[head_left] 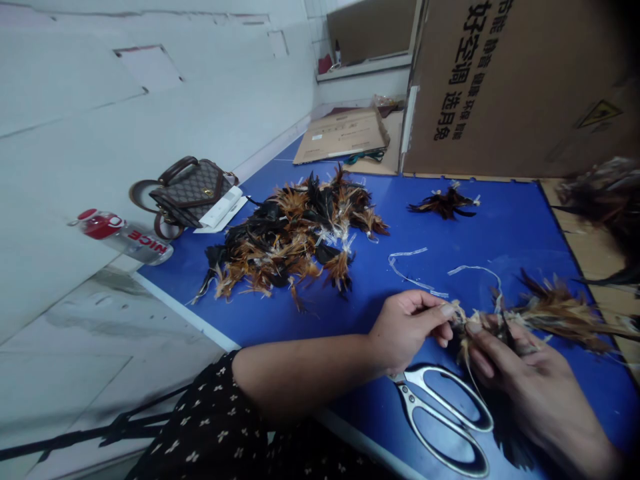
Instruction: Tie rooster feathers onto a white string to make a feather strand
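Observation:
My left hand (407,327) pinches the white-bound end of a strip of brown and black feathers (555,313) on the blue table (500,227). My right hand (520,370) grips the same strip from below, fingers curled round it. Large metal scissors (445,417) lie flat on the table just beneath both hands. A big heap of orange, brown and black feathers (293,233) lies to the left, beyond my left forearm.
A small feather tuft (445,201) and white string scraps (415,267) lie mid-table. A brown handbag (187,193) and a clear bottle with red cap (125,237) sit at the left edge. A large cardboard box (515,87) stands behind; flat cardboard (340,133) lies beyond.

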Demonstrator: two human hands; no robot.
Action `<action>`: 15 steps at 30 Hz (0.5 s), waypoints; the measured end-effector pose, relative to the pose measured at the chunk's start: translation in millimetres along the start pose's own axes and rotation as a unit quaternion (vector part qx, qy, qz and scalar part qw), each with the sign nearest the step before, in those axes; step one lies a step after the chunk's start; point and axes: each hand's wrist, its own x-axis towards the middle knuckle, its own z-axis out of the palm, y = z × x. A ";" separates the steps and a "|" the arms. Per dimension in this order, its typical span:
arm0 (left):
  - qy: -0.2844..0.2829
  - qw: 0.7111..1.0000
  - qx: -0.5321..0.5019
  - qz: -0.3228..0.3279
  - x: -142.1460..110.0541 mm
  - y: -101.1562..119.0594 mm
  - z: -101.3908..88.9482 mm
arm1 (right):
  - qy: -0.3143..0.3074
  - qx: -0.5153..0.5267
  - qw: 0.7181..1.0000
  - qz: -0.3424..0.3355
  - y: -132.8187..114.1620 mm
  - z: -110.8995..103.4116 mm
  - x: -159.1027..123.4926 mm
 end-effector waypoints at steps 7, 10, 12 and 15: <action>-0.031 0.999 -0.028 -0.012 -0.1 -1.6 1.8 | -0.007 -0.004 1.000 -0.012 15.0 -2.5 5.5; -0.032 0.999 -0.014 -0.015 0.6 -2.6 2.6 | -0.013 -0.013 1.000 -0.022 12.8 -1.2 5.4; -0.027 1.000 0.002 -0.011 1.2 -2.5 2.5 | -0.009 -0.027 0.999 -0.030 8.5 0.9 4.4; -0.018 0.999 0.032 -0.005 1.2 0.1 1.0 | 0.008 -0.030 0.999 -0.036 4.5 3.7 3.0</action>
